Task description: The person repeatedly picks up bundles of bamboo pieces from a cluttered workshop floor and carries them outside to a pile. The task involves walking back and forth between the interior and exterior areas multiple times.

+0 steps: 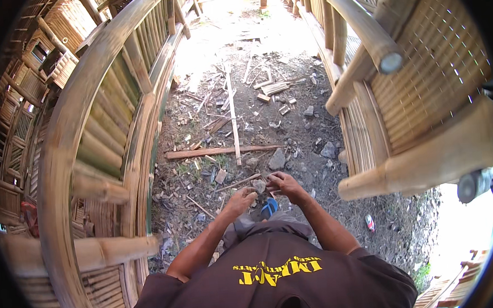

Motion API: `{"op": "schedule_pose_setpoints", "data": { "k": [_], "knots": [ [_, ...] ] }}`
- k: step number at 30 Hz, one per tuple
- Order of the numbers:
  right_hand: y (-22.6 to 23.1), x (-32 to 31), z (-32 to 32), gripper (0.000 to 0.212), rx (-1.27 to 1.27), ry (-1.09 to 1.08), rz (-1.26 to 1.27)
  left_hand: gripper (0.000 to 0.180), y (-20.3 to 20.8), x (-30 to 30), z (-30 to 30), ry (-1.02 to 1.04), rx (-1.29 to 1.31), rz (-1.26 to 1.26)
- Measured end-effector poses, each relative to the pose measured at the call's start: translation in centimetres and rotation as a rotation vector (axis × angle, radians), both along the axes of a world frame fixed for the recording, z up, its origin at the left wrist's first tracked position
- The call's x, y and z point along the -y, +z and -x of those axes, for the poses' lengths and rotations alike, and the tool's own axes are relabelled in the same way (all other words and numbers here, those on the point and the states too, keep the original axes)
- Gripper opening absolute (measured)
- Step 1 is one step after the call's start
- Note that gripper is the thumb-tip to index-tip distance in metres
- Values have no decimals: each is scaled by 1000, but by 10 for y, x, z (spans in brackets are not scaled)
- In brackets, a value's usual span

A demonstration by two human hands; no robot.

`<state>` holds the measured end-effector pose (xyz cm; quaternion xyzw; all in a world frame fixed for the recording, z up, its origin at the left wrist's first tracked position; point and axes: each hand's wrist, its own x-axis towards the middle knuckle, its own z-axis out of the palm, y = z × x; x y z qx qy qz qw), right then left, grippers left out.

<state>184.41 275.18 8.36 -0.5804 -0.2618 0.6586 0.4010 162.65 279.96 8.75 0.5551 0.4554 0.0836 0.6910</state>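
Observation:
My left hand and my right hand are low in front of my body, palms facing inward and fingers loosely bent. Between their fingertips shows a small grey stone; whether it touches the fingers or lies on the ground behind them I cannot tell. The right hand's fingers stand apart, and I see nothing gripped in them. The left fingers point toward the stone, a little apart. Just below the hands a blue slipper shows on my foot. A larger grey rock lies beyond the right hand.
Bamboo railings stand along the left and right, with thick pole ends jutting inward. A long plank and a pale strip cross on the dirt. Wood scraps and rubble litter the ground.

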Motion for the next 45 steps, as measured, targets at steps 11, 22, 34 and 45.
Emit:
{"op": "schedule_pose_setpoints", "data": {
  "k": [11, 22, 34, 45],
  "knots": [
    [-1, -395, -136, 42, 83, 173, -118, 38, -49, -352, -135, 246, 142, 191],
    [15, -756, -290, 35, 150, 44, -3, 43, -16, -798, -295, -13, -7, 111],
    [-1, -1177, -467, 35, 40, 171, 42, 45, -13, -1146, -459, 117, 9, 62],
    [4, -1576, -495, 35, 124, 395, -119, 45, -50, -1486, -483, 355, -63, 169]
  ]
}}
